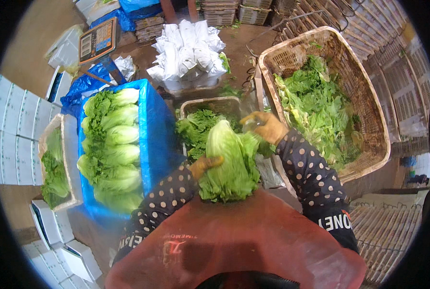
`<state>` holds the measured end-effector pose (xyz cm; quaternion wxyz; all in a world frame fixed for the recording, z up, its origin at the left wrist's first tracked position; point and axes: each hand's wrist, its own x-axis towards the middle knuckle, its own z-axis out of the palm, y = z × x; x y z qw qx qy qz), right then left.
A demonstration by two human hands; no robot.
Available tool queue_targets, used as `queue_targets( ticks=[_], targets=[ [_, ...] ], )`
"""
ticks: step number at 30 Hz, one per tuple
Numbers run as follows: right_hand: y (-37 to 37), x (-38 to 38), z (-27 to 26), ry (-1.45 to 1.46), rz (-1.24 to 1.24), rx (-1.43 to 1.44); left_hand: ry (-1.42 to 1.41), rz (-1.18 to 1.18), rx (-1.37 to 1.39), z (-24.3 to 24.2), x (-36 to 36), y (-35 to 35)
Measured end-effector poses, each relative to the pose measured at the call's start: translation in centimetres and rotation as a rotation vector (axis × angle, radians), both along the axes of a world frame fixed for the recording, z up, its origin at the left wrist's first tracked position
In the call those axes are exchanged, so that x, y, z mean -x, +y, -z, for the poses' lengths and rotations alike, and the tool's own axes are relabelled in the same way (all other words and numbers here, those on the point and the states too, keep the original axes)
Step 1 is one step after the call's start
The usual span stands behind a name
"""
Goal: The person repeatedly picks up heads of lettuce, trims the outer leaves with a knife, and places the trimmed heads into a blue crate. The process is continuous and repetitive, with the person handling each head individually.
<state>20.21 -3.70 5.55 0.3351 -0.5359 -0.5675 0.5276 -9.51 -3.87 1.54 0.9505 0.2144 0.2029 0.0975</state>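
A head of leafy green lettuce [226, 159] stands in front of the red apron [236, 231], its pale stem end upward. My left hand [207, 167] grips it from the left side, thumb across the outer leaves. Beside the stem end, at the right, my right hand [269, 127] is curled around a blurred shiny thing [251, 123], whose kind I cannot tell. Loose leaves hang just below that hand. Behind the lettuce sits a smaller plastic crate [209, 100] holding more leafy greens [197, 126], partly hidden.
A blue-lined box [159, 144] of lined-up lettuce heads is at the left. The large brown crate [383, 133] at the right holds loose leaves [316, 104]. White-wrapped bundles [187, 54] stand ahead, near a digital scale [97, 41]. Foam boxes [16, 112] line the far left.
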Motion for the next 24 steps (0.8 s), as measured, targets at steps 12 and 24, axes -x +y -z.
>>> queue_targets(
  ticks=[12,24],
  targets=[
    [-5.5,5.9,-4.5,-0.238,0.483,-0.589,-0.097,-0.543,0.237,-4.7,-3.4,6.3],
    [-7.0,9.7,-7.3,-0.634,0.168,-0.631,-0.070,-0.439,0.201,-5.5,-5.8,8.5]
  ],
)
